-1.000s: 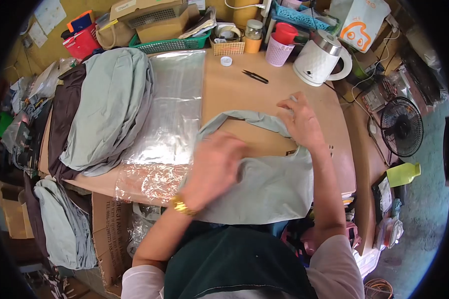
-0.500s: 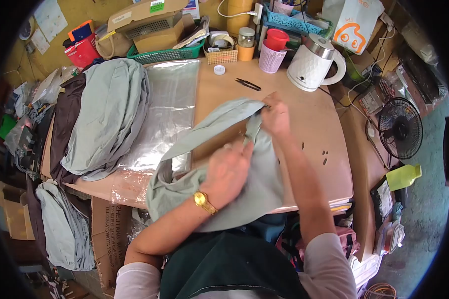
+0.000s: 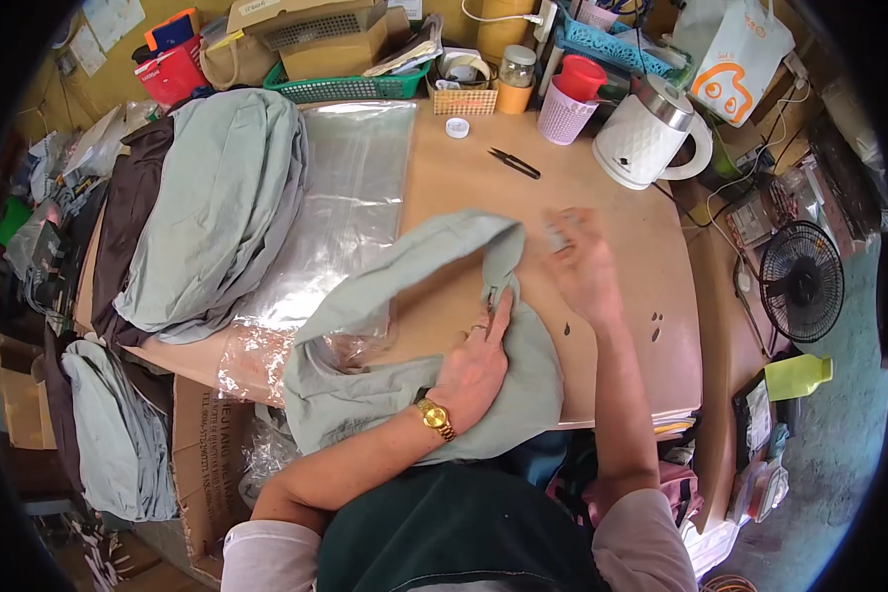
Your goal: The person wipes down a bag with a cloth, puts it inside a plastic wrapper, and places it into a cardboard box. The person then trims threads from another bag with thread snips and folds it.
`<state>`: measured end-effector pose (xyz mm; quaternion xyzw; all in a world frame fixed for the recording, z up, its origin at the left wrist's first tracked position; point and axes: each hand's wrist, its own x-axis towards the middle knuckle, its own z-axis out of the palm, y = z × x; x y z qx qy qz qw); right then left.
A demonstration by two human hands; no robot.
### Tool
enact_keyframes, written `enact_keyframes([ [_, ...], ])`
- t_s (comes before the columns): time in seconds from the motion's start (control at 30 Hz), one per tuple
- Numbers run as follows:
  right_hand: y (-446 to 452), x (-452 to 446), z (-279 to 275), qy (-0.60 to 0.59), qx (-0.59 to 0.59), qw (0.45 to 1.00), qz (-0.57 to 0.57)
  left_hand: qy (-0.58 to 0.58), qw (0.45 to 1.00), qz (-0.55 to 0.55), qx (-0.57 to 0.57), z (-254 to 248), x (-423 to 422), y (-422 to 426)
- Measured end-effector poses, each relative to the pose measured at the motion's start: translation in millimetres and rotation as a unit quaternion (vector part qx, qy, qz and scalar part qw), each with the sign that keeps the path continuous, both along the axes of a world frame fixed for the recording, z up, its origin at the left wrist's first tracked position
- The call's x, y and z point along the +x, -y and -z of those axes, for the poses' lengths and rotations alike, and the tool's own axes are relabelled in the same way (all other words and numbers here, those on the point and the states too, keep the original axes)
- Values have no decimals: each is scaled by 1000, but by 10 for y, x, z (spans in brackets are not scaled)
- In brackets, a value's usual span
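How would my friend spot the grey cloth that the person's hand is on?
Find the big brown table. At its near edge lies the grey cloth, under the left hand. Unlike the piled cloths at the left, it loops around an open gap.

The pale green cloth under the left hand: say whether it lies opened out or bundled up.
Opened out into a loop: tabletop shows through the middle of the cloth, with the left hand on it.
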<state>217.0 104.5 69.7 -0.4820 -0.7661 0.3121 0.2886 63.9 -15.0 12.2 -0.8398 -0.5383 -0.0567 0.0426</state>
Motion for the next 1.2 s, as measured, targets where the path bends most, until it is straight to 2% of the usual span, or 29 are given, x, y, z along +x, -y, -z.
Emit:
enact_keyframes([
  [0.03,11,28,-14,11,112,988,101,-3,1000,-4,8,20,5,-10],
  [0.07,27,44,-13,21,223,954,199,-7,1000,-8,17,42,14,-16],
  [0.1,63,32,7,22,223,954,198,-6,1000,-9,17,68,28,-33],
  [0.13,116,2,46,-105,88,982,131,53,998,-31,1,103,43,-50],
  [0.17,164,-37,94,-228,-51,971,60,111,992,-51,-16,134,53,-53],
  [0.2,191,-128,167,-228,-51,970,61,111,992,-50,-16,158,57,-49],
  [0.27,180,-315,410,-11,-24,1000,0,117,989,-76,-38,190,66,-49],
  [0.3,90,-305,615,-8,-25,1000,0,120,989,-77,-40,201,72,-20],
  [0.37,-236,-338,933,56,117,991,23,119,992,-33,37,199,35,-16],
  [0.4,-275,-370,870,55,117,991,20,119,992,-37,38,194,18,-14],
  [0.47,-281,-376,751,157,241,958,-1,94,994,-5,61,191,-6,-3],
  [0.5,-227,-362,642,156,241,958,1,93,994,-3,61,188,-9,4],
  [0.57,-118,-333,461,165,49,984,-47,52,998,2,46,189,-3,12],
  [0.7,-154,-424,714,209,63,976,-14,43,998,16,46,222,25,1],
  [0.77,-359,-476,755,233,186,954,36,85,994,-10,63,268,34,11],
  [0.9,-375,-491,586,233,150,960,24,130,991,-34,7,173,-8,-123],
  [0.97,-292,-455,645,214,60,974,33,242,964,-50,-99,58,-124,-273],
  [1.0,-260,-441,696,217,54,974,33,244,963,-49,-105,11,-168,-299],
  [1.07,-327,-461,754,167,56,983,60,344,920,-42,-184,-91,-252,-405],
  [1.2,-352,-452,818,158,78,982,66,297,948,-16,-109,100,-189,-190],
])
